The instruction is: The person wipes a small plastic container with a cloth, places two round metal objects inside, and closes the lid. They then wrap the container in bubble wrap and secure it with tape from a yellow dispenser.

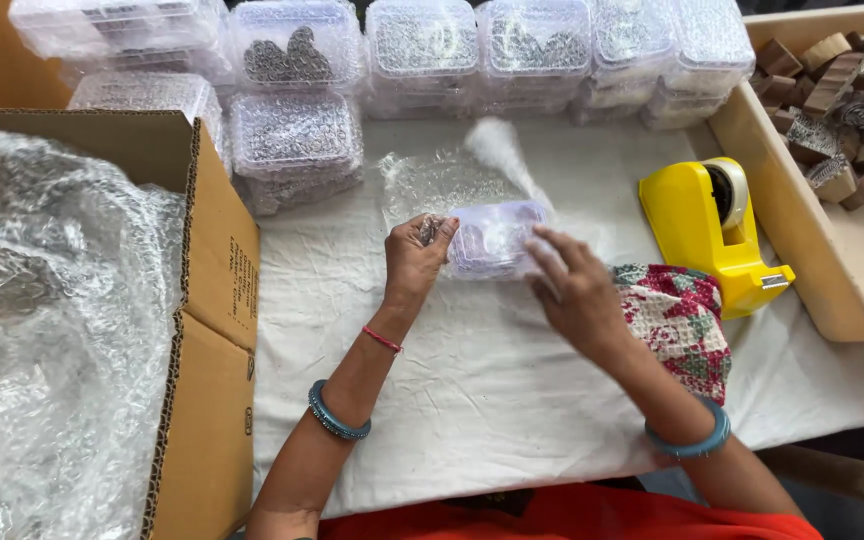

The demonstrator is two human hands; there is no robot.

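right hand (577, 290) blurred | clear box (492, 238) contents unreadable under bubble wrap | left cardboard carton (202, 330) cut by edge | far right wooden tray (802, 230) cut off

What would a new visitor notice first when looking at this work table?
Probably the bright yellow tape dispenser at the right, beside a tray of carved wooden blocks. In the centre, the left hand and the right hand hold a small clear plastic box over bubble wrap. A cardboard carton stuffed with bubble wrap fills the left side.
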